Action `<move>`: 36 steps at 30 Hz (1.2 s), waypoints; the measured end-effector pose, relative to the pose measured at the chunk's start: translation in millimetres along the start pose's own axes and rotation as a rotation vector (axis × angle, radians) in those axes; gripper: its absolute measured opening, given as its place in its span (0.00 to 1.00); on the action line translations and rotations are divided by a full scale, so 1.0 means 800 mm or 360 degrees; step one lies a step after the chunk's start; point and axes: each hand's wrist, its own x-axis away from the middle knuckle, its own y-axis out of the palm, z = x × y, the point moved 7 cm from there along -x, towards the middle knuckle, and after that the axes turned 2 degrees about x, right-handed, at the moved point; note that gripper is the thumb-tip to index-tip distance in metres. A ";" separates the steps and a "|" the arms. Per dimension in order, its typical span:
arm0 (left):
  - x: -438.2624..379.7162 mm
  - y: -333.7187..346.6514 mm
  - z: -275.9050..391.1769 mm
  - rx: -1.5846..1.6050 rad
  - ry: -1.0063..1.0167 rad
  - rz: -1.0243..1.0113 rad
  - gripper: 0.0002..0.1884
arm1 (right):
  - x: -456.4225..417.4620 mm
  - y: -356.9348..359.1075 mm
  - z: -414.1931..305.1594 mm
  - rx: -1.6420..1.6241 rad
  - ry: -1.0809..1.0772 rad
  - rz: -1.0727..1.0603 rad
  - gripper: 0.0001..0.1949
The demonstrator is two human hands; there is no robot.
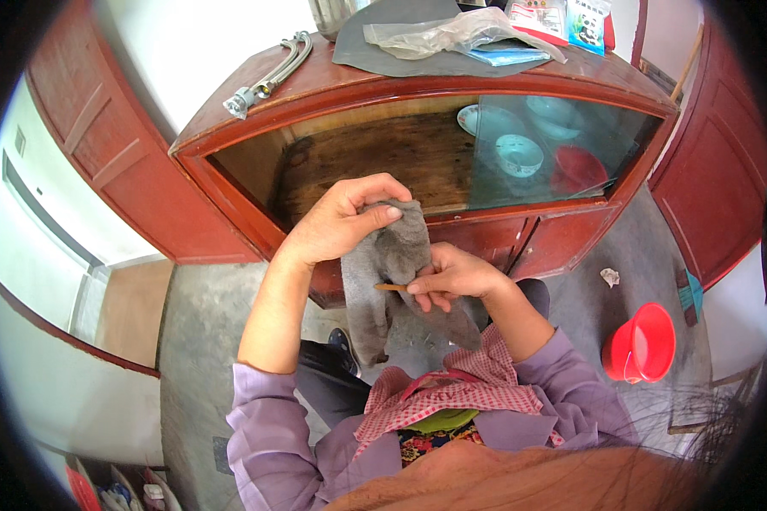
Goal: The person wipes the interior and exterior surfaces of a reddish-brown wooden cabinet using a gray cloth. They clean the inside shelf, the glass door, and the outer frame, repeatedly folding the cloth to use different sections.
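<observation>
A damp-looking grey cloth (404, 246) hangs from my left hand (351, 220), pinched at its top between thumb and fingers. Lower down, my right hand (450, 279) has a small thin brown piece (391, 287) between thumb and fingers, in front of the cloth; its material is unclear. Some right fingers are against or behind the cloth, and their contact is partly hidden. Behind both hands stands a red wooden cabinet (422, 83) with a glass sliding pane (486, 185). Inside it are a white bowl (519, 155), a plate (476, 120) and a red container (578, 169).
On the cabinet top lie braided hoses (284, 67), a grey sheet (364, 48), a crumpled plastic bag (431, 37) and printed packets (588, 25). A red bucket (620, 351) stands on the floor at right, near crumpled paper (610, 276). A red door (128, 147) is at left.
</observation>
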 end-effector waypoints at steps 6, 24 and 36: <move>0.000 -0.001 0.024 -0.0437 0.0248 0.0227 0.07 | -0.007 -0.005 -0.013 0.0002 -0.0135 0.0352 0.05; 0.028 0.000 -0.155 0.0298 -0.0249 0.0151 0.27 | 0.077 -0.081 -0.084 -0.0375 -0.0773 0.0908 0.10; 0.004 0.003 -0.104 0.0597 -0.0244 0.0403 0.23 | 0.087 -0.080 0.001 -0.0036 -0.0150 0.0640 0.28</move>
